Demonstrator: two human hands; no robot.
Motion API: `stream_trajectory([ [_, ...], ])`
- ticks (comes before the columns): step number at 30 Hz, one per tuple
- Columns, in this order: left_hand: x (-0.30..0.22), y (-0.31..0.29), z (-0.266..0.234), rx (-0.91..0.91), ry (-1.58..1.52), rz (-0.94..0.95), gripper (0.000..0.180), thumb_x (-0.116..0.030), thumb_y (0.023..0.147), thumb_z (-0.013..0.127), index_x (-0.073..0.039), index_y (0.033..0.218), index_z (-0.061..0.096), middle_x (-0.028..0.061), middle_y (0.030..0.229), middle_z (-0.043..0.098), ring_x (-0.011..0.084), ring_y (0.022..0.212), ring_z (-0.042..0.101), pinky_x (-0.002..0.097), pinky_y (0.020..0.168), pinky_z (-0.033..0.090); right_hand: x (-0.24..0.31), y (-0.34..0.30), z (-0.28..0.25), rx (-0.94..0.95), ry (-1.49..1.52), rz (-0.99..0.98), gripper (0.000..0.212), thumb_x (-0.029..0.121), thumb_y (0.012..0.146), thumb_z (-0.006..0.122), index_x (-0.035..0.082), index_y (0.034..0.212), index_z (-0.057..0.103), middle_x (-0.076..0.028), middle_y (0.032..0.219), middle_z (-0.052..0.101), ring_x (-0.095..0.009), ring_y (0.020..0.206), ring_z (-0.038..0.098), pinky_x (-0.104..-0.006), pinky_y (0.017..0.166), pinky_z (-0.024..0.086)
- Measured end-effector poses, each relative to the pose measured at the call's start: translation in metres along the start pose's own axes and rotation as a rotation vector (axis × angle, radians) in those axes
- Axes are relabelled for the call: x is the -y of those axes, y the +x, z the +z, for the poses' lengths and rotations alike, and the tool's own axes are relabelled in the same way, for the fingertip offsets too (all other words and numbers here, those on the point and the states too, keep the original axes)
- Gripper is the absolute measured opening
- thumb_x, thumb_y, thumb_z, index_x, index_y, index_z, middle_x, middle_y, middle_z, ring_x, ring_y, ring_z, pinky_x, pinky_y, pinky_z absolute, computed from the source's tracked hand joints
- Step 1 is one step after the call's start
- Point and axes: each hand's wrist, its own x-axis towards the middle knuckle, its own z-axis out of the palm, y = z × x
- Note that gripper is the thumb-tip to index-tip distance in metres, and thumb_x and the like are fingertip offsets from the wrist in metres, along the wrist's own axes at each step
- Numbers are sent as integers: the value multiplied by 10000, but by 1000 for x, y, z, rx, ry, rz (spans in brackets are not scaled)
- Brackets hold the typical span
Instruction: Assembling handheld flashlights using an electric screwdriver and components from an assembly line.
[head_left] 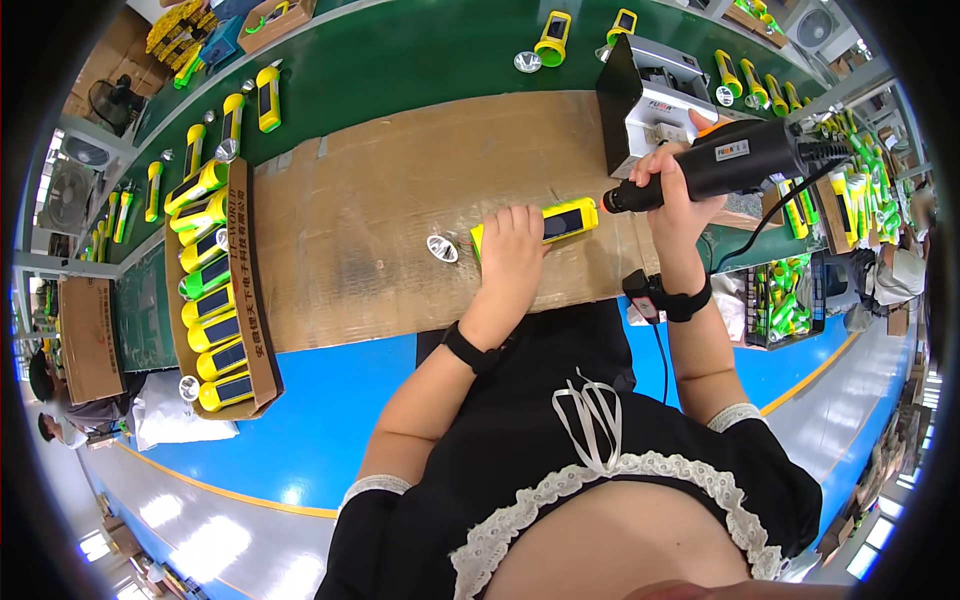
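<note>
My left hand [512, 243] is wrapped over a yellow flashlight [570, 222] with a dark solar panel, pressing it against the cardboard sheet [400, 180]. In my right hand [672, 190] is a black electric screwdriver [735, 160], held nearly level. Its tip meets or almost meets the right end of the flashlight; I cannot tell whether they touch. A loose shiny reflector cup [442, 248] with a clear wire lies left of my left hand.
An open carton [262, 300] of several yellow flashlights and one green one stands at the left. Behind my right hand is a black and silver box [640, 110]. More flashlights [553, 38] stand along the green bench. The screwdriver's cord [765, 240] hangs at the right, above a black crate [785, 300].
</note>
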Motion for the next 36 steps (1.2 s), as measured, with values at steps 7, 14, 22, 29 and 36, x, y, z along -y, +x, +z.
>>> stream_trajectory([
  [7,-4,-3,2,58,39,-11,544,-328,721,674,-14,1122,483,92,953,502,243,883,482,358,785,376,2,-1,-2,58,-77,58,516,-1,830,537,-46,1298,326,-92,699,531,-166,571,527,-334,586,476],
  [14,-10,-15,3,-20,164,2,573,-295,754,634,-1,1205,440,119,1091,481,257,999,455,364,883,349,0,2,-3,33,-70,87,517,-29,815,528,-77,1292,335,-85,691,548,-157,573,550,-303,575,477],
  [22,-11,-15,3,-14,225,-4,561,-315,778,600,-15,1221,431,110,1097,479,255,1028,450,368,907,336,-6,7,-2,24,-91,80,502,-35,818,520,-72,1286,341,-90,694,532,-170,566,543,-323,571,477],
  [29,5,2,-8,-10,-39,21,542,-373,711,668,-25,1093,503,92,973,512,237,905,493,347,815,380,-28,3,0,119,-119,71,371,-69,800,500,-14,1149,384,-77,688,521,-157,574,542,-307,567,471],
  [36,17,14,-8,4,-185,88,482,-371,670,708,-30,979,563,79,854,518,233,834,513,344,734,398,-42,3,2,156,-105,171,341,-86,780,501,-1,1095,403,-58,696,516,-131,585,531,-278,574,462],
])
